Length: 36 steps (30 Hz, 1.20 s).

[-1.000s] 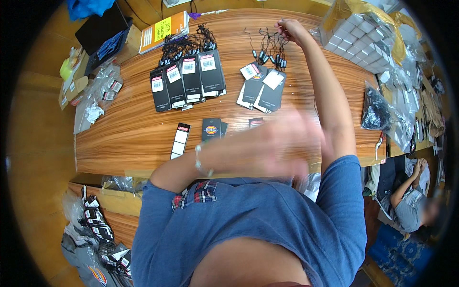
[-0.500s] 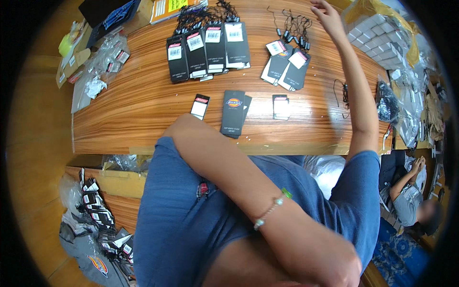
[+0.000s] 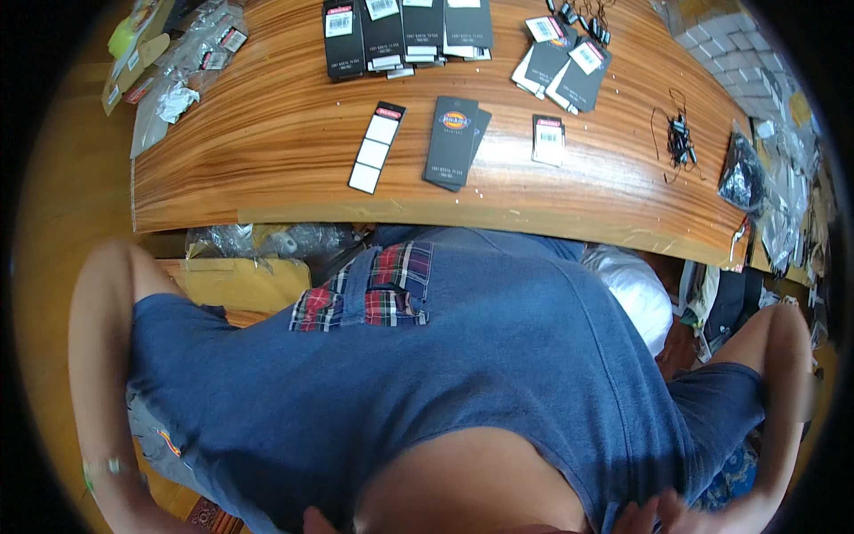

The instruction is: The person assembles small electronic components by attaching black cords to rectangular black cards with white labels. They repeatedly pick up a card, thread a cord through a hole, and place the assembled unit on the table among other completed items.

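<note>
Both my arms are bent back toward me. My left hand (image 3: 318, 521) is at the lower edge near the neckline of the blue shirt (image 3: 498, 356); only a fingertip or so shows. By the shirt's right shoulder is my right hand (image 3: 656, 512), its fingers somewhat apart and partly cut off, with nothing visible in them. Neither hand touches the table. On its near part lie a long black tag with white panels (image 3: 376, 147), dark grey hang tags (image 3: 451, 142) overlapping each other, and a small black-and-white label tag (image 3: 549, 140).
Stacks of corded hang tags (image 3: 424, 31) lie at the far edge of the wooden table (image 3: 267, 142), a smaller pile (image 3: 578, 76) beside them. Black cords (image 3: 680, 142) and a dark plastic bag (image 3: 741, 169) are at right. Clear plastic bags (image 3: 200, 53) lie far left.
My right arm has come back from its outstretched reach over the table. My left arm has uncrossed from my chest to the left. The view has tilted down toward my body.
</note>
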Each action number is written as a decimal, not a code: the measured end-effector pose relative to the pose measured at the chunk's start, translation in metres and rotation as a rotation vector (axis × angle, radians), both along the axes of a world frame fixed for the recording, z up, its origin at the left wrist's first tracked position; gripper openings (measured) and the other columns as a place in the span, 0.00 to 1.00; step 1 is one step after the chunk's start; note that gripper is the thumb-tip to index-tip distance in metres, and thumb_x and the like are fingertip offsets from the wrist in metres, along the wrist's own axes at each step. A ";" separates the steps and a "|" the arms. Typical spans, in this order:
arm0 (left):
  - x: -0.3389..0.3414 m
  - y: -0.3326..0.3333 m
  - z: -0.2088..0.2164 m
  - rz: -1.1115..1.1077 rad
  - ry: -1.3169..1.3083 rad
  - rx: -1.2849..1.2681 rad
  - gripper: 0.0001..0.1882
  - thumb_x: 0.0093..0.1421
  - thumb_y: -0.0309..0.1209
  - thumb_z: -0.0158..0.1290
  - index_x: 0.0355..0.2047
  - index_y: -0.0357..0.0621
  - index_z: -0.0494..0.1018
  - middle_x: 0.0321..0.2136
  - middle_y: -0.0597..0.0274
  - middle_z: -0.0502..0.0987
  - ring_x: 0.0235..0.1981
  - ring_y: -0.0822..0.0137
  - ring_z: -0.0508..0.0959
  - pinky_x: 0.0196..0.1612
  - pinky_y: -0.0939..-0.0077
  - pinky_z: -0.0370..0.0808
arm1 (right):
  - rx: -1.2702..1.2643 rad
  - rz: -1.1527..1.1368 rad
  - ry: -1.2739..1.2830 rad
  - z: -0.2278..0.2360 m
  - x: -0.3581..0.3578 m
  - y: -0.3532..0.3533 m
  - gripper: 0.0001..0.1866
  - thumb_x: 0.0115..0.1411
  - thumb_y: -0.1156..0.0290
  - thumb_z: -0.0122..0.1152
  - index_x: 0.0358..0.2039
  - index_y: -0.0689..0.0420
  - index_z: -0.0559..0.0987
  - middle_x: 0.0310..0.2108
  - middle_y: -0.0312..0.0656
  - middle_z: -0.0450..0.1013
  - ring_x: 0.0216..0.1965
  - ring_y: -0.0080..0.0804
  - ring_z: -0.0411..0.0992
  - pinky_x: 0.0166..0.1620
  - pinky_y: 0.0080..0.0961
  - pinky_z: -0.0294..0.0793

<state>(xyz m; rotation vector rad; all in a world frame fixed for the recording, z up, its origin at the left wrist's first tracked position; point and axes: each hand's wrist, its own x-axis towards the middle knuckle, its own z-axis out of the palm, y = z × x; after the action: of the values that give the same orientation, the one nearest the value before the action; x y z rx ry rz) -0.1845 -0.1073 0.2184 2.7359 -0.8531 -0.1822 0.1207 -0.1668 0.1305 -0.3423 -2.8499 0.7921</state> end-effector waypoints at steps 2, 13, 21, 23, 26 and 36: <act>0.009 -0.023 0.006 0.053 -0.036 0.070 0.20 0.48 0.33 0.46 0.39 0.30 0.66 0.31 0.54 0.73 0.32 0.61 0.73 0.35 0.69 0.72 | 0.019 0.013 -0.037 -0.005 -0.004 -0.008 0.10 0.50 0.68 0.53 0.30 0.57 0.78 0.23 0.39 0.70 0.25 0.29 0.69 0.26 0.26 0.66; -0.017 -0.022 0.044 0.222 0.115 0.010 0.18 0.51 0.30 0.47 0.42 0.31 0.68 0.36 0.53 0.74 0.37 0.63 0.74 0.40 0.71 0.71 | -0.041 -0.192 -0.060 0.008 0.018 -0.039 0.11 0.48 0.68 0.54 0.30 0.58 0.78 0.25 0.43 0.71 0.27 0.34 0.70 0.28 0.28 0.68; -0.066 0.085 -0.084 1.154 0.759 -0.702 0.17 0.54 0.27 0.48 0.44 0.32 0.70 0.40 0.53 0.75 0.41 0.65 0.75 0.45 0.73 0.70 | -0.463 -0.487 -0.104 -0.036 0.041 -0.056 0.12 0.47 0.67 0.55 0.31 0.59 0.78 0.27 0.46 0.72 0.29 0.37 0.71 0.30 0.30 0.68; -0.091 0.047 -0.187 1.179 0.760 -0.774 0.12 0.50 0.30 0.50 0.31 0.32 0.72 0.30 0.53 0.77 0.33 0.63 0.76 0.37 0.74 0.71 | -0.603 -0.455 -0.183 -0.084 0.046 -0.042 0.12 0.47 0.67 0.55 0.31 0.59 0.78 0.27 0.47 0.72 0.29 0.38 0.71 0.30 0.30 0.69; -0.075 -0.002 -0.249 1.040 0.797 -0.293 0.09 0.40 0.29 0.54 0.25 0.44 0.76 0.23 0.52 0.76 0.23 0.59 0.76 0.27 0.70 0.70 | -0.764 -0.585 -0.380 -0.176 0.040 -0.072 0.13 0.46 0.67 0.56 0.31 0.60 0.78 0.28 0.48 0.73 0.30 0.40 0.72 0.31 0.31 0.69; -0.070 0.011 -0.329 0.777 0.451 -0.091 0.08 0.44 0.34 0.50 0.19 0.44 0.73 0.23 0.54 0.76 0.24 0.60 0.75 0.29 0.72 0.66 | -0.903 -0.773 -0.579 -0.349 0.067 -0.158 0.14 0.45 0.66 0.56 0.32 0.61 0.78 0.30 0.52 0.74 0.32 0.44 0.73 0.33 0.33 0.70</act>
<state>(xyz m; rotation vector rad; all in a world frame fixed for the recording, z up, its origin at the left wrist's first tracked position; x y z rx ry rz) -0.2544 -0.0964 -0.1102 2.5598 0.3167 -0.5412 0.1874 -0.3250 -0.2185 -1.8671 -2.1601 1.9048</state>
